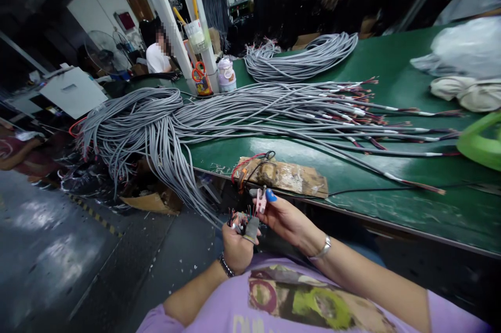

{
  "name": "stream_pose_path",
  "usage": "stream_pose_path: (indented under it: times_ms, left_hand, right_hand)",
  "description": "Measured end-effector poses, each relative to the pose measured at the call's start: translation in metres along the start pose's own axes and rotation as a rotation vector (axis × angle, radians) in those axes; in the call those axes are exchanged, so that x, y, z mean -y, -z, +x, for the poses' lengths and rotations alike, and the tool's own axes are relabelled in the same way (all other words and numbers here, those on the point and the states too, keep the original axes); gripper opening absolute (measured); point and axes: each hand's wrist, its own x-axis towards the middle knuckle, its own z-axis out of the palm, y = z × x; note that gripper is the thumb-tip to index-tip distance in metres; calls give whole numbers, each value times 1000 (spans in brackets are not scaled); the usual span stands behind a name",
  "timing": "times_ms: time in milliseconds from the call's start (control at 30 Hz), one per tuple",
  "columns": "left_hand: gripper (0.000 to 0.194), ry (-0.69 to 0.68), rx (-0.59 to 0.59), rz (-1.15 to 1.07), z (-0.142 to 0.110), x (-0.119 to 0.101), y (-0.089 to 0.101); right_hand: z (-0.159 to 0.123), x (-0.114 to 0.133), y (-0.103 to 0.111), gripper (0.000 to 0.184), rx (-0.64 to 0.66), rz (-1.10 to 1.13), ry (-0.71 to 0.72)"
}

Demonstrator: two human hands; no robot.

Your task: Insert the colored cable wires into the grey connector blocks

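Observation:
My left hand (237,247) is closed round a bunch of grey cable ends, with thin coloured wires (250,212) sticking up out of the fist. A flat grey piece (251,228) lies at the thumb; whether it is worn or held I cannot tell. Just to the right, my right hand (284,218) pinches a small pink clip-like tool (261,201), held close above the wire ends. Its thumb has a blue cover (271,195). From the left fist the grey cables (195,194) run up to a large bundle (136,108) draped over the table's left end.
On the green table (410,218) lie more grey cables with stripped ends (352,103) and a coil (305,59). A worn wooden board (293,176) with solder-like residue sits at the front edge. A cup (226,74), white post (195,20), plastic bag (469,48) and seated co-worker (157,57) are farther off.

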Motion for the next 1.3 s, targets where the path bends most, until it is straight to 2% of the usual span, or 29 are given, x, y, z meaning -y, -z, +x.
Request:
stream_pose_path:
  times_ms: [167,367,533,667,867,1000,1167,1300]
  left_hand:
    - [38,-5,12,-32,-3,-2,4]
    - [36,-14,6,-42,-8,5,14]
    - [37,6,-8,-89,-7,8,13]
    - [37,38,33,-73,-6,5,11]
    - [38,117,148,-53,-3,9,10]
    - [35,142,100,-114,0,17,9]
    - [33,157,21,-193,2,20,8]
    - [32,194,108,-267,3,16,10]
  right_hand:
    - [-2,-4,7,28,46,22,-45]
    - [-4,-2,9,32,87,15,-57]
    - [-15,-1,4,28,165,-102,-101]
    - [-18,-9,5,28,218,-230,-86]
    - [-14,-12,7,28,173,-441,37]
    - [-13,-8,5,29,64,-556,97]
    - [-9,-10,8,32,-14,-490,50]
    - [-7,-15,10,33,53,-399,-12]
